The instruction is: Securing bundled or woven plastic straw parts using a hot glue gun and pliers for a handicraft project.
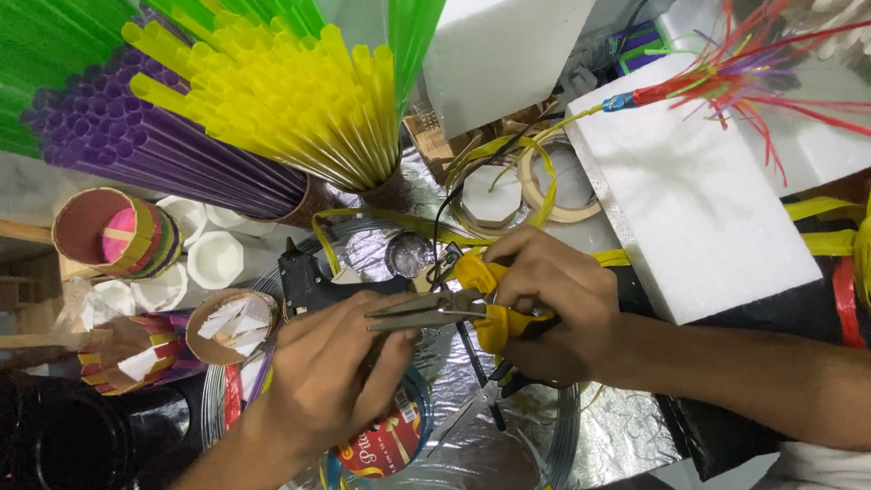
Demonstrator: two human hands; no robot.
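Two hands | right hand [553, 304] grip closed on yellow-handled pliers [454, 308] | left hand [331, 377] fingertips touch pliers' tip

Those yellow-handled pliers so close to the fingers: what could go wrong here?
The pliers, gripped by the right hand, point their tips straight at the left hand; a slip might pinch or jab its fingers. The black glue gun lies just beyond the left hand and, if hot, could burn it. The bundled yellow straws lean over the work and might tip if bumped.
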